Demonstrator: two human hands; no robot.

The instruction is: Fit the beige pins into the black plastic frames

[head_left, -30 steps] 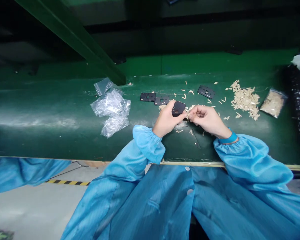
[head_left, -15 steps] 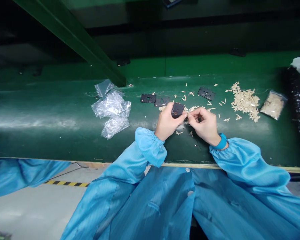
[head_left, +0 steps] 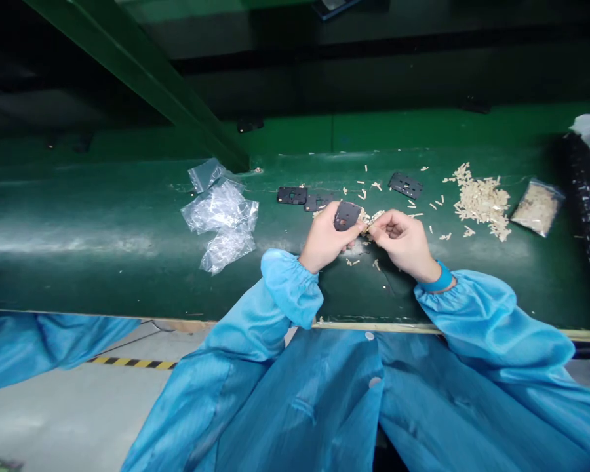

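Observation:
My left hand point(head_left: 323, 237) is closed round a flat black plastic plate point(head_left: 347, 216) with small holes, which it keeps tilted up off the bench. Just to its right, my right hand point(head_left: 404, 241) has thumb and forefinger pinched together; whatever is between them is too small to make out. The fingertips of both hands nearly meet. Small cream-coloured strips point(head_left: 376, 216) lie scattered behind and around the fingers. Two similar black plates, one point(head_left: 292, 195) beside the other point(head_left: 318, 202), lie beyond my left hand, and another black plate point(head_left: 406, 185) lies beyond my right.
Crumpled clear plastic bags point(head_left: 222, 213) lie on the green bench point(head_left: 103, 262) to the left. At the right are a heap of cream strips point(head_left: 482, 202) and a clear bag point(head_left: 537, 206) filled with them. A green post point(head_left: 177, 98) slants in; a blue sleeve point(head_left: 54, 341) shows at lower left.
My hands have drawn slightly apart at the fingertips, and the black plate has turned a little in my left hand. My right hand has shifted slightly right, still pinched.

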